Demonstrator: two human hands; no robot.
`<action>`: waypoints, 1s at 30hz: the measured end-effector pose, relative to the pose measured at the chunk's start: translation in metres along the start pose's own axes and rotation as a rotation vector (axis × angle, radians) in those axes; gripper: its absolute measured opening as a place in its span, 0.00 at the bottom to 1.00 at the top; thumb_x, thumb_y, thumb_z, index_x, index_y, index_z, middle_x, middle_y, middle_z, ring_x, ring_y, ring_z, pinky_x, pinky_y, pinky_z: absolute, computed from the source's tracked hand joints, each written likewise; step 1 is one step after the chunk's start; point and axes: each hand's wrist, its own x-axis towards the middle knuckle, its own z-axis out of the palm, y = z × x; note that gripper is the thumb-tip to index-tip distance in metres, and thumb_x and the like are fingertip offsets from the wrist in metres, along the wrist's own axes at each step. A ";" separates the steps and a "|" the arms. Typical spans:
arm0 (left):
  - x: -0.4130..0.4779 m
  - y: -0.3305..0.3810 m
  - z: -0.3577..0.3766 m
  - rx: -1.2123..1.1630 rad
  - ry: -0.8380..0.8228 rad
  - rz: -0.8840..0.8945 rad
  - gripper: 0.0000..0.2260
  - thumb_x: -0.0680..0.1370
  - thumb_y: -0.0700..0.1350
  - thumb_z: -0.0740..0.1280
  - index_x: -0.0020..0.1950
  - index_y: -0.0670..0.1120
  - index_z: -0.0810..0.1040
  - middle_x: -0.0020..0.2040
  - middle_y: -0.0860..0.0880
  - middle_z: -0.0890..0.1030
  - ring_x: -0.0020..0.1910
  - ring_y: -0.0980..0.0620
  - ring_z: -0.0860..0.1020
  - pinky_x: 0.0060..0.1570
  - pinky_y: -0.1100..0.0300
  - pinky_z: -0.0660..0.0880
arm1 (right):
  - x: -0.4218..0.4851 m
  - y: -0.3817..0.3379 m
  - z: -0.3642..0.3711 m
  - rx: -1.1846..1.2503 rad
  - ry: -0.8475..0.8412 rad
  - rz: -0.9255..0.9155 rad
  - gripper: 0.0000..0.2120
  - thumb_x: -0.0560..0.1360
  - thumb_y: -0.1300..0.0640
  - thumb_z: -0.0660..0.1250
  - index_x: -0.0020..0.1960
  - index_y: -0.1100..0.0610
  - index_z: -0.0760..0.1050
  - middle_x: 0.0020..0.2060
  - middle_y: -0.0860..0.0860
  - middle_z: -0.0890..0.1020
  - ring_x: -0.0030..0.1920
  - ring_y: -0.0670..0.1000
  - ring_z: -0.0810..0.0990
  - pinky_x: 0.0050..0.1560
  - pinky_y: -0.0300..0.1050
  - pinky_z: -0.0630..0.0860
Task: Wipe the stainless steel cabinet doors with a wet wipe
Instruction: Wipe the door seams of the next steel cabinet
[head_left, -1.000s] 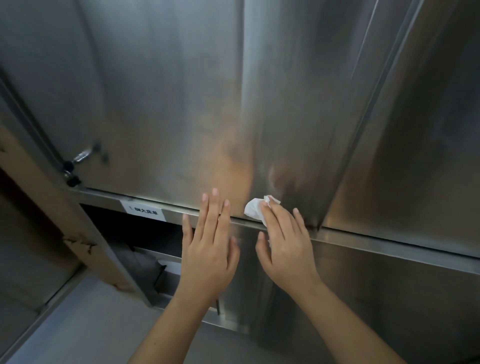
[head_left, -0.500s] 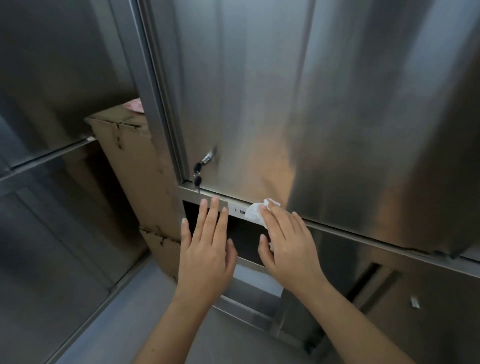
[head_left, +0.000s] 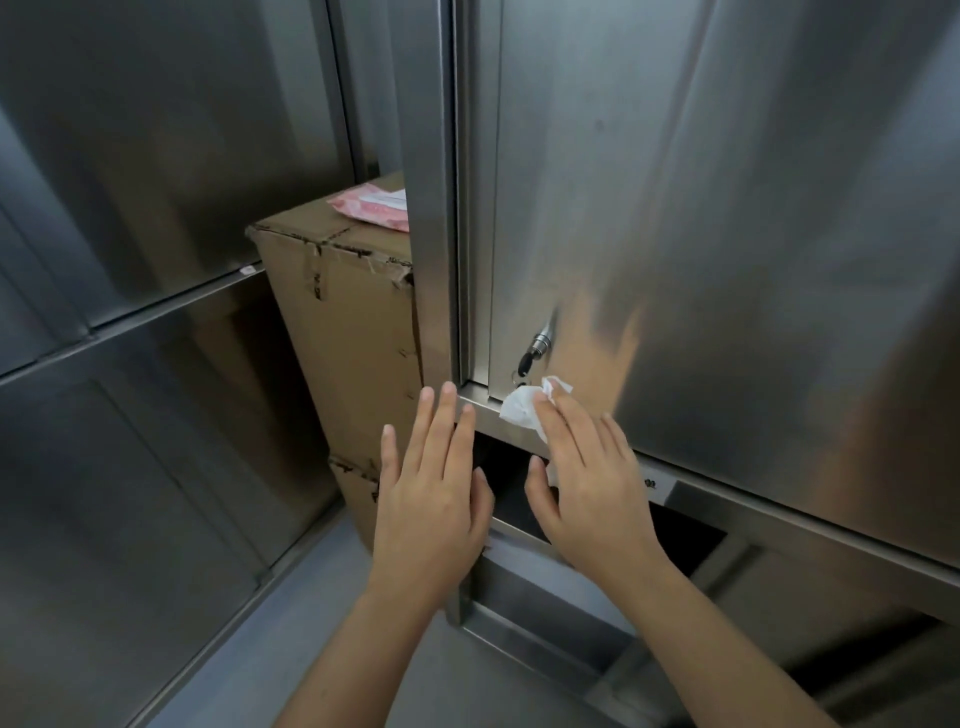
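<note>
A tall stainless steel cabinet door (head_left: 727, 234) fills the upper right, with a key lock (head_left: 537, 345) near its lower left corner. My right hand (head_left: 587, 483) presses a crumpled white wet wipe (head_left: 522, 410) with straight fingers against the steel ledge just under the door's lower left corner, beside the lock. My left hand (head_left: 434, 488) is held flat with fingers straight, its fingertips at the left end of the same ledge, holding nothing.
A taped cardboard box (head_left: 343, 322) stands left of the door frame with a pink wipe packet (head_left: 374, 205) on top. More steel panels (head_left: 130, 260) line the left wall. A dark open recess (head_left: 670, 525) lies below the ledge, above a grey floor (head_left: 249, 649).
My right hand has slid the wipe left along the ledge to the door's lock corner, my left hand moving with it. The view swung left, showing the box and the packet.
</note>
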 end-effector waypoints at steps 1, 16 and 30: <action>0.007 -0.004 0.003 -0.006 0.009 0.003 0.23 0.75 0.44 0.54 0.67 0.37 0.71 0.70 0.39 0.68 0.70 0.41 0.63 0.63 0.37 0.55 | 0.008 0.001 0.004 0.011 0.021 0.005 0.22 0.73 0.58 0.57 0.64 0.66 0.73 0.63 0.60 0.75 0.61 0.58 0.77 0.57 0.59 0.75; 0.147 -0.032 -0.001 -0.089 0.272 0.196 0.22 0.76 0.42 0.57 0.69 0.38 0.67 0.72 0.40 0.64 0.73 0.44 0.58 0.70 0.41 0.53 | 0.108 0.018 0.025 0.027 0.308 -0.072 0.22 0.74 0.60 0.59 0.66 0.67 0.69 0.65 0.62 0.72 0.65 0.57 0.73 0.63 0.54 0.70; 0.205 -0.064 -0.018 -0.333 0.457 0.429 0.21 0.77 0.40 0.57 0.69 0.37 0.67 0.71 0.38 0.64 0.73 0.42 0.57 0.71 0.42 0.50 | 0.160 -0.012 0.008 -0.185 0.474 -0.056 0.22 0.75 0.59 0.58 0.66 0.68 0.67 0.66 0.63 0.70 0.66 0.58 0.72 0.58 0.57 0.73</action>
